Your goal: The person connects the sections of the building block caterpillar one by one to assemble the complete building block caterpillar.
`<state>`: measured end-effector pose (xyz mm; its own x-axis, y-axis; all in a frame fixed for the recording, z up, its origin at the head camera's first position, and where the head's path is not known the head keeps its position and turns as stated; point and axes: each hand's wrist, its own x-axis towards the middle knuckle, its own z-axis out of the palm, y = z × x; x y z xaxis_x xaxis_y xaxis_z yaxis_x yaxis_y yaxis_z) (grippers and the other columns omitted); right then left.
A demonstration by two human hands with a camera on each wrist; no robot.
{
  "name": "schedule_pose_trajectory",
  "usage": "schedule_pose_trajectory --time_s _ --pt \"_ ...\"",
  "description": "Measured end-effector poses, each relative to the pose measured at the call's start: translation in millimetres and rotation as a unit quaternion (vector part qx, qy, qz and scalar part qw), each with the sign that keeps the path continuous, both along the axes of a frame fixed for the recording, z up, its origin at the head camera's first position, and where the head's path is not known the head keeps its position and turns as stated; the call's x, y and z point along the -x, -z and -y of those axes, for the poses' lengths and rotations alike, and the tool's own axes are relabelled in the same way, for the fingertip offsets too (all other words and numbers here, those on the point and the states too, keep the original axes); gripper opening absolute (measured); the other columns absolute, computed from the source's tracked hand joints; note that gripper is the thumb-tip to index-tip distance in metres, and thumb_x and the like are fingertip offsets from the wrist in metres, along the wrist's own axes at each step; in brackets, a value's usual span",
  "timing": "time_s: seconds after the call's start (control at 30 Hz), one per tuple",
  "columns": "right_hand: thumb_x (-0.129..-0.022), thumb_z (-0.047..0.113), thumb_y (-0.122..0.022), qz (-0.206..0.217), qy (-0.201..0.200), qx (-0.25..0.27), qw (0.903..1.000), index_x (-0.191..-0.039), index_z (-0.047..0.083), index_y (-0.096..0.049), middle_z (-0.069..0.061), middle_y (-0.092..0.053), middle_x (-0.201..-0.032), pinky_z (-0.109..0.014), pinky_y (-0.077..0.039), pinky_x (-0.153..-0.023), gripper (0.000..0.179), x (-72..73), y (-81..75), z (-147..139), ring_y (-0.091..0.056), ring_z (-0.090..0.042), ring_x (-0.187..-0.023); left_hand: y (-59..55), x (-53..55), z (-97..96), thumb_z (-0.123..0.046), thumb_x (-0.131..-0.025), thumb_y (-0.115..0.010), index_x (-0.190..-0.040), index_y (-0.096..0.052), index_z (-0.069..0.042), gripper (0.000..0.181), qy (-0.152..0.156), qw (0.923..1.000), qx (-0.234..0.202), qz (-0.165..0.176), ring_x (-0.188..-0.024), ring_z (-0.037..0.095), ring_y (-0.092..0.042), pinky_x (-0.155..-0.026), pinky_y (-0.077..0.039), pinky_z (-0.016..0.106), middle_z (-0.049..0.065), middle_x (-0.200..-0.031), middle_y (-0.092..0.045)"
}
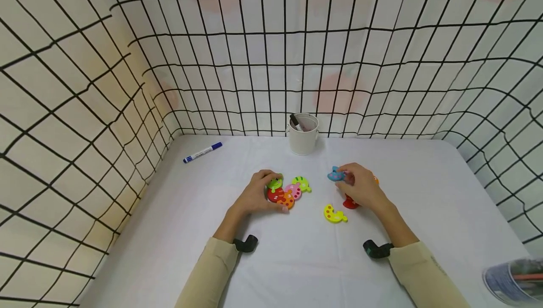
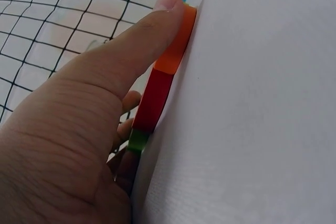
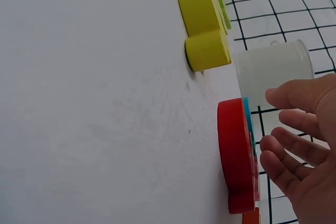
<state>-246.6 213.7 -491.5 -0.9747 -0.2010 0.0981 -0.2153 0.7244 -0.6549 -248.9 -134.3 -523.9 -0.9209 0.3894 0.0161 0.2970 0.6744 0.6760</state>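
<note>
My left hand (image 1: 256, 193) curls round a row of linked caterpillar puzzle pieces, its thumb at the orange piece (image 2: 177, 43) and its fingers by the green face piece (image 1: 275, 184). Between those two lies a red piece (image 2: 153, 100); a pink piece (image 1: 293, 191) and a green striped piece (image 1: 301, 183) extend the row. Fingers apart and loosely bent, my right hand (image 1: 362, 184) hovers over the loose pieces. By its fingertips is a blue piece (image 1: 335, 175), and under it are a red piece (image 3: 236, 153) and a partly hidden orange piece (image 1: 375, 180).
A yellow spotted piece (image 1: 334, 214) lies between the hands. Behind them stands a white bucket (image 1: 302, 139) holding a marker (image 1: 295, 122). A blue-capped marker (image 1: 202, 152) lies at the back left. A container (image 1: 505, 282) stands at the front right; black wire mesh (image 1: 265, 65) encloses the table.
</note>
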Motion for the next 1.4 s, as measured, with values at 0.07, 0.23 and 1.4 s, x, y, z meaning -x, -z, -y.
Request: schedule_pose_trajectory --time_s 0.07,0.23,1.4 --pt "-0.092 0.019 -0.076 0.003 0.004 -0.003 1.0 -0.131 0.005 -0.063 -0.012 -0.061 -0.102 -0.026 -0.052 -0.07 0.043 5.4 0.4 1 -0.054 -0.025 -0.091 -0.1 0.0 -0.2 -0.059 -0.066 -0.091 -0.146 -0.055 -0.031 0.093 0.002 1.0 -0.001 -0.003 -0.148 0.027 -0.035 -0.118 -0.04 0.056 0.002 -0.157 -0.04" --pt "-0.09 0.022 -0.079 0.022 0.007 -0.024 0.9994 -0.138 0.006 -0.06 -0.009 -0.056 -0.092 -0.023 -0.045 -0.055 0.054 15.7 2.9 4 -0.052 -0.022 -0.081 -1.0 -0.1 -0.6 -0.057 -0.067 -0.091 -0.147 -0.055 -0.029 0.093 0.005 0.9999 -0.002 -0.009 -0.149 0.026 -0.033 -0.12 -0.038 0.055 0.002 -0.159 -0.039" --pt "-0.089 0.033 -0.079 0.035 -0.005 -0.056 0.9978 -0.129 0.018 -0.07 -0.012 -0.068 -0.116 -0.045 -0.054 -0.087 0.044 0.3 3.6 16 -0.058 -0.028 -0.104 -0.4 0.7 1.3 -0.05 -0.082 -0.082 -0.148 -0.054 -0.026 0.076 -0.021 0.9996 -0.011 -0.014 -0.153 0.025 -0.03 -0.122 -0.035 0.056 0.0 -0.161 -0.039"
